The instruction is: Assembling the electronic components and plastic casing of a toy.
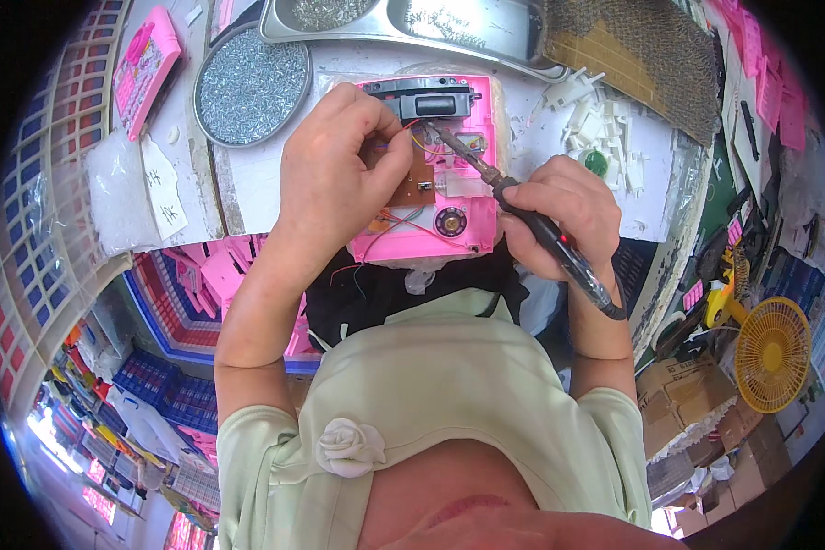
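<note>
In my right hand [568, 206] is a soldering iron [552, 240], gripped by its dark handle and slanting up to the left. Its tip reaches the wires by the lower edge of a black plastic module [435, 104]. My left hand [344, 151] is closed in a pinch just left of the tip, with a thin red wire [412, 123] at its fingertips. Both hands are over an open pink plastic casing [431, 247]. Inside it lie a brown circuit board [416, 189], partly covered by my left hand, a small round speaker [450, 222] and several loose coloured wires.
A round tray of small screws [252, 84] stands at the left, with a metal tray [467, 23] behind. White plastic parts [605, 137] lie to the right beside brown corrugated cardboard [632, 55]. A pink toy shell [147, 69] is far left; a yellow fan [774, 355] stands right.
</note>
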A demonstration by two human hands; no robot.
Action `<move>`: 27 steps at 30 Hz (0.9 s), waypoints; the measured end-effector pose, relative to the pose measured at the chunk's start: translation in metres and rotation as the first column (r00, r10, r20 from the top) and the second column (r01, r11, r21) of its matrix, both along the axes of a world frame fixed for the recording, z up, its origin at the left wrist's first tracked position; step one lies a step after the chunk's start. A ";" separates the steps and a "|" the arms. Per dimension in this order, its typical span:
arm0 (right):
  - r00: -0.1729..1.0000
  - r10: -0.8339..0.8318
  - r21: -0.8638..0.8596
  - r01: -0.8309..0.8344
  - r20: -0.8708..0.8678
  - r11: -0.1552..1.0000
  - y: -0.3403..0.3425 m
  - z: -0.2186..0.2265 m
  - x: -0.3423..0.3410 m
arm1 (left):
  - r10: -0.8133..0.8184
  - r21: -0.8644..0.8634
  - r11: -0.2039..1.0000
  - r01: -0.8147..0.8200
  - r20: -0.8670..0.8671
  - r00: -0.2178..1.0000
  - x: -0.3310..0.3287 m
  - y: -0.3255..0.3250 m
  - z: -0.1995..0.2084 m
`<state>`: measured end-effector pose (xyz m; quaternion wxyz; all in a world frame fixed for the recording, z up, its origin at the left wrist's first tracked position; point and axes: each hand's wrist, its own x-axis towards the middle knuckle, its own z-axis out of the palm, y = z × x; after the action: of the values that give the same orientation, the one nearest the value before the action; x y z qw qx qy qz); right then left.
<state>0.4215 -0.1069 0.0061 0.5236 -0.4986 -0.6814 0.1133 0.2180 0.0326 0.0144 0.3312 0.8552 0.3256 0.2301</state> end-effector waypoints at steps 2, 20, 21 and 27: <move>1.000 0.013 -0.006 -0.013 0.000 1.000 0.000 0.000 0.001 | 0.006 -0.008 1.000 -0.006 -0.011 1.000 0.000 0.000 0.002; 0.998 0.034 -0.054 -0.031 0.052 0.998 0.009 -0.001 0.002 | 0.060 0.053 0.997 -0.061 0.031 0.998 0.003 -0.004 -0.005; 0.997 0.037 -0.055 -0.034 0.061 0.998 0.009 -0.001 0.003 | 0.058 0.062 0.996 -0.059 0.026 0.998 0.003 -0.003 -0.005; 0.996 0.059 -0.092 -0.053 0.067 0.994 0.009 0.002 0.005 | 0.074 0.064 0.995 -0.075 0.022 0.997 0.004 -0.005 -0.005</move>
<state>0.4261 -0.0981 0.0086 0.4731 -0.5063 -0.7071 0.1412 0.2221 0.0280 0.0090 0.2975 0.8505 0.3463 0.2610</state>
